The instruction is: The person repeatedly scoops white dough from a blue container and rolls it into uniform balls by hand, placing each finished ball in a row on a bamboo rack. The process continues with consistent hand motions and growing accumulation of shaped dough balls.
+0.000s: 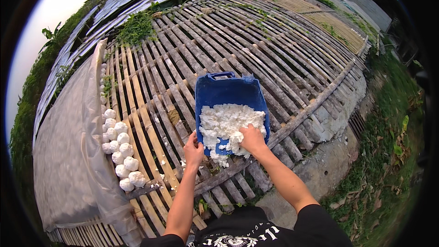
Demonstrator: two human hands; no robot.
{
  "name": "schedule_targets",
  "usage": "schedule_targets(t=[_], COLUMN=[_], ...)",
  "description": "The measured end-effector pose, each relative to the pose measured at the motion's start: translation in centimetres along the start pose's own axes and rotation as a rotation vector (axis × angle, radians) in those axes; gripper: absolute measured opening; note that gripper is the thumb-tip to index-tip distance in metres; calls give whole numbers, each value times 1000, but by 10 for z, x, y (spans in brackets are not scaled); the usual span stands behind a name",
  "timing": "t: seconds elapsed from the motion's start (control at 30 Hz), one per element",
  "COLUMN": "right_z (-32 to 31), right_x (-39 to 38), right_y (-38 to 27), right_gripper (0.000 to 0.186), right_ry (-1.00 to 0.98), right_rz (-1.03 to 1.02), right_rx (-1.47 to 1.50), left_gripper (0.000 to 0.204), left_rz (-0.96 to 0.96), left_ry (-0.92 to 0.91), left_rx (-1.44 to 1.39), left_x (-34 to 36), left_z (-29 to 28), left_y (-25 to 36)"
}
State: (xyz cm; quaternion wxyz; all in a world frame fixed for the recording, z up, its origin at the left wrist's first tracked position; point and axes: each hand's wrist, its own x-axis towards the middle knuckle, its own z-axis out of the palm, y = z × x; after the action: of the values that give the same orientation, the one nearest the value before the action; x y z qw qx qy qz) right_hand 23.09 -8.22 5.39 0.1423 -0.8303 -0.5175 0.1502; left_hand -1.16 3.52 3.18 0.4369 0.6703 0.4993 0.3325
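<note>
White crumbly mass inside blue plastic tub.
Left hand grips tub's side; right hand digs in, its fingers' closing I cannot tell. Gentle gathering should spill less.

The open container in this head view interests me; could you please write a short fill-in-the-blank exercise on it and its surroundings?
1. The left hand touches the container, whose colour is ____.
2. The right hand touches the crumbly material, whose colour is ____.
3. The round balls lie to the ____ of the container.

Missing words: blue; white; left.
</note>
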Motion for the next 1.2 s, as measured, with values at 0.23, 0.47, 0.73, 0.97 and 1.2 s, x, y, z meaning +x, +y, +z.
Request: schedule_targets(t=[0.23,0.47,0.73,0.97,1.2], right_z=[-43,-60,-69,-43,-25], right_x=[29,17,-6,-10,4], right_y=[16,15,31,36,37], right_gripper=[40,60,130,125,90], right_ry=[-315,-135,-368,-229,-107], right_rz=[202,-35,-371,-502,-372], right_rx=[567,415,-136,-275,74], left_gripper=[78,88,124,90,110], left_rz=[582,29,848,824,849], left_ry=[69,-111,-228,-368,-434], left_rx=[373,-151,520,452,421], left_x=[-53,-34,-39,-3,-8], left_z=[58,114,113,114,104], left_y=[40,44,25,6,7])
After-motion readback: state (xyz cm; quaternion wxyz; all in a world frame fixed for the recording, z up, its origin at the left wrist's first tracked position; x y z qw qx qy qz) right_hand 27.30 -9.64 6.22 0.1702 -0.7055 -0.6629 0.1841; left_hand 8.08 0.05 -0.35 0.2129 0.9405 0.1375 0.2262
